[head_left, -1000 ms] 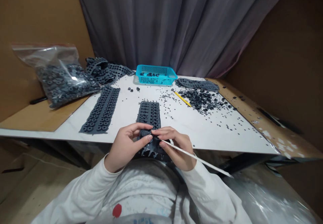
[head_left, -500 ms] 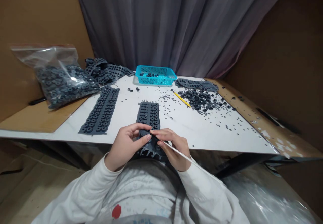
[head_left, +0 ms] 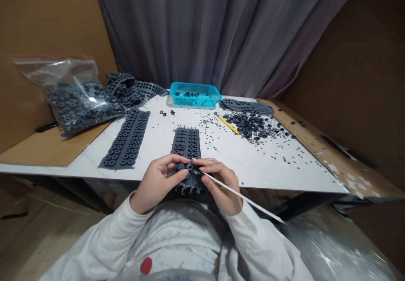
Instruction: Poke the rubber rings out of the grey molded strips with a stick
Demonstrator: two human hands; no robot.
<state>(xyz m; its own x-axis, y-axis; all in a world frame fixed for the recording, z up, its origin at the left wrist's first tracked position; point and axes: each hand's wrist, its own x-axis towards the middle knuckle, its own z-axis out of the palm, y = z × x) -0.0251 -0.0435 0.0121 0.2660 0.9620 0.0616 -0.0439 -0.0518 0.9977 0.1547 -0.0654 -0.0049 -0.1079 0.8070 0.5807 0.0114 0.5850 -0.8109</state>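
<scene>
A dark grey moulded rubber sheet [head_left: 187, 142] with rows of ring-shaped parts lies partly on the table and hangs over its front edge. My left hand [head_left: 160, 180] is closed on the sheet's left side, thumb and fingers pinching near one ring. Against its right side, my right hand [head_left: 223, 185] has its fingertips at the same ring. A thin white stick [head_left: 245, 198] lies in the right hand, its outer end pointing down to the right. The stick's inner end is hard to make out between the fingers.
A second rubber sheet [head_left: 126, 139] lies left, near a zip bag [head_left: 79, 104] of rubber parts. A blue basket [head_left: 195, 101] stands at the back. On the right are a yellow tool [head_left: 228, 125], a pile of small pieces [head_left: 251, 125] and scattered bits.
The right hand has shifted slightly right and the stick has swung, its outer end now clear of the sleeve. The ring between the fingertips shows more plainly. The left hand is nearly still.
</scene>
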